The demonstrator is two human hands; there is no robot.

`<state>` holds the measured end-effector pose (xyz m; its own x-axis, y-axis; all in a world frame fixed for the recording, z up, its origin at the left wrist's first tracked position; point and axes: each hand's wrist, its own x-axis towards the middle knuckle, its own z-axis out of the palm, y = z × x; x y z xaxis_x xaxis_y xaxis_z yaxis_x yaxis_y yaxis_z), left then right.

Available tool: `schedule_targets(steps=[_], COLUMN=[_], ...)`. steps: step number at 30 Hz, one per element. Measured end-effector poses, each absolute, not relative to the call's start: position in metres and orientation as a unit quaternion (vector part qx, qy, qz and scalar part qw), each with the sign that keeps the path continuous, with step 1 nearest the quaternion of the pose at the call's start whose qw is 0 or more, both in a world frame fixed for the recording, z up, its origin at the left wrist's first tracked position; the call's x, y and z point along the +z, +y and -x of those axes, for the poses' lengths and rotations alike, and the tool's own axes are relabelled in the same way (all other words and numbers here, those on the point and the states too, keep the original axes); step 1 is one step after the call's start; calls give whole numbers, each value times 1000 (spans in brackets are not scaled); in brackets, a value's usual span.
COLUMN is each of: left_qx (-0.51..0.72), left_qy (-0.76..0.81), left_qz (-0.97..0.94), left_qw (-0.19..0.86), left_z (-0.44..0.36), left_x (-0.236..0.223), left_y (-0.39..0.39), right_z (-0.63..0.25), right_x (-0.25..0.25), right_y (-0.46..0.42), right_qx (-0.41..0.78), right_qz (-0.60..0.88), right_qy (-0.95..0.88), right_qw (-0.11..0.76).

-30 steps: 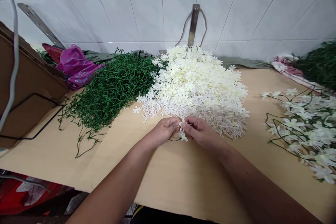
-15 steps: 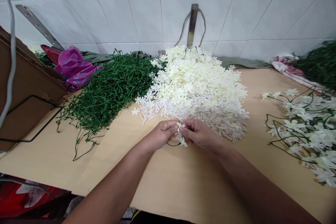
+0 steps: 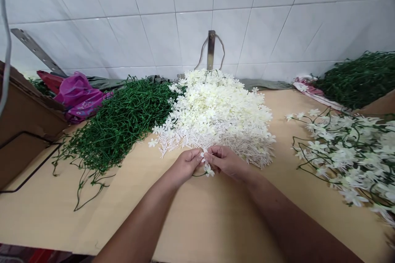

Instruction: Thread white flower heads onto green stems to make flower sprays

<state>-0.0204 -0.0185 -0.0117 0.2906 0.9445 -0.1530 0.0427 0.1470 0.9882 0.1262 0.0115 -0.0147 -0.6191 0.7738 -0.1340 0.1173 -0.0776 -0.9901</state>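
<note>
My left hand (image 3: 186,167) pinches a green artificial stem (image 3: 198,175) between thumb and fingers. Facing it, with fingertips almost touching, my right hand (image 3: 227,162) is closed on a white artificial flower (image 3: 203,155) at the stem. A second white flower (image 3: 209,170) hangs just below the fingertips on the same stem. Right behind both hands rises a heap of loose white flowers (image 3: 216,98), their pale thin stalks pointing toward me. To its left lies a tangled pile of green stems (image 3: 123,117). The exact grip points are partly hidden by my fingers.
On the right lie stems with white flowers on them (image 3: 348,152), with more green stems (image 3: 358,78) behind. A cardboard box (image 3: 27,123), a black wire frame (image 3: 37,172) and a purple bag (image 3: 78,96) are at left. A metal bracket (image 3: 211,49) stands against the tiled wall.
The camera view has tilted up and turned right, so the piles appear lower and further left. Both hands keep their pinch on the stem and flower, with little visible finger movement.
</note>
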Motion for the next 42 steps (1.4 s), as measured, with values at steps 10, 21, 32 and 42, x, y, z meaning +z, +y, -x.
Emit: schedule_targets(steps=[10, 21, 32, 42], left_qx=[385, 374, 377, 415], left_qy=[485, 501, 507, 488], left_qz=[-536, -559, -565, -511], left_qw=[574, 545, 531, 573], left_z=[22, 20, 20, 26], left_x=[-21, -14, -19, -11], left_y=[-17, -17, -18, -20], right_z=[-118, -128, -114, -166], right_x=[-21, -20, -18, 35], right_y=[1, 12, 1, -7], right_qx=[489, 593, 442, 275], right_qz=[429, 366, 413, 486], right_qy=[-685, -638, -719, -735], right_qw=[327, 328, 341, 386])
